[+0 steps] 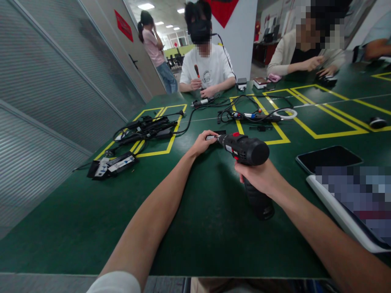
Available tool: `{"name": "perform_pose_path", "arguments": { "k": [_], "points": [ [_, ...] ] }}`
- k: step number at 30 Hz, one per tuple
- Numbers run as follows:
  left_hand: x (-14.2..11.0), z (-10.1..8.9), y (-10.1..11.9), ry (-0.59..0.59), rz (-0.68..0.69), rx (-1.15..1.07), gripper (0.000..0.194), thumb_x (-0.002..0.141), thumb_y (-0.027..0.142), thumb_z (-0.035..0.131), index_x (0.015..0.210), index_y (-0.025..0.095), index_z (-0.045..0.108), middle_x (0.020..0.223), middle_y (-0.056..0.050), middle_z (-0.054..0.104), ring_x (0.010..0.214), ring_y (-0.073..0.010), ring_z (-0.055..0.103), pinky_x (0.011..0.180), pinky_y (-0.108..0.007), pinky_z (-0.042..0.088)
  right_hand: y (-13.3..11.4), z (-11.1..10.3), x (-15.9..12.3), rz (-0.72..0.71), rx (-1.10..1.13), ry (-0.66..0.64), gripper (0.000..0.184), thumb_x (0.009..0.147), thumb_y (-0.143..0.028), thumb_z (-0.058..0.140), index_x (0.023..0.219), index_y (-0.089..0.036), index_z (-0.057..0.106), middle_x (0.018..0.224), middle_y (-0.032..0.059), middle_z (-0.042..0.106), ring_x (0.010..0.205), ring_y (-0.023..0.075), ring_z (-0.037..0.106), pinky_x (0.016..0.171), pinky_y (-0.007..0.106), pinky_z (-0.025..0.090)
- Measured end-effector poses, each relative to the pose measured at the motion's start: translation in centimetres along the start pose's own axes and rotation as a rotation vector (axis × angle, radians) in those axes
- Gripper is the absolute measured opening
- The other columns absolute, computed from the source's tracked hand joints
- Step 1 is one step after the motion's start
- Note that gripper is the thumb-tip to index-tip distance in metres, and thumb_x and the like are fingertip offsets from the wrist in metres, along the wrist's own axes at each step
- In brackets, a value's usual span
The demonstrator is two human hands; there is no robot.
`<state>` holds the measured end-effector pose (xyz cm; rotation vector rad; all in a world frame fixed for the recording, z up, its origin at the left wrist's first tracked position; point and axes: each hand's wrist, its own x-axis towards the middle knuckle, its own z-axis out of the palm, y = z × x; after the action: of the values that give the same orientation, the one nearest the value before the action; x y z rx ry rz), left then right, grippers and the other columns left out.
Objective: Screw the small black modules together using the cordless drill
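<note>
My right hand (255, 177) is wrapped round the handle of a black cordless drill (244, 148) with red details. The drill points away and to the left, its chuck at my left hand's fingertips. My left hand (203, 143) rests low over the table with its fingers closed on a small black part (222, 133), which shows a pale strip beside the fingers. My fingers and the drill's front end hide most of this part. Whether the drill's bit touches it, I cannot tell.
Bundled black cables and adapters (149, 129) lie at left, near a black piece with white labels (113, 165). More cables (253, 116) lie beyond the drill. A phone (328, 158) and a white-edged device (324, 199) are at right. A person opposite holds a screwdriver (197, 71).
</note>
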<state>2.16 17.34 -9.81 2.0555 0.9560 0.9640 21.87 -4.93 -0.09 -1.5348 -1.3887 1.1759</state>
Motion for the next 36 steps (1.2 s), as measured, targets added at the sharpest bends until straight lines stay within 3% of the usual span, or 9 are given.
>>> {"name": "perform_pose_path", "arguments": {
  "k": [36],
  "points": [
    [0.07,0.12,0.5,0.013,-0.011,0.013,0.025,0.076,0.031,0.064,0.098,0.02,0.068,0.107,-0.004,0.067,0.106,-0.0206,0.057,0.101,-0.037,0.04,-0.04,0.03,-0.03,-0.004,-0.029,0.0,0.011,0.072,-0.024,0.058,0.062,-0.019,0.055,0.055,0.0031,0.061,0.051,0.0164,0.06,0.051,0.029,0.045]
  ]
}}
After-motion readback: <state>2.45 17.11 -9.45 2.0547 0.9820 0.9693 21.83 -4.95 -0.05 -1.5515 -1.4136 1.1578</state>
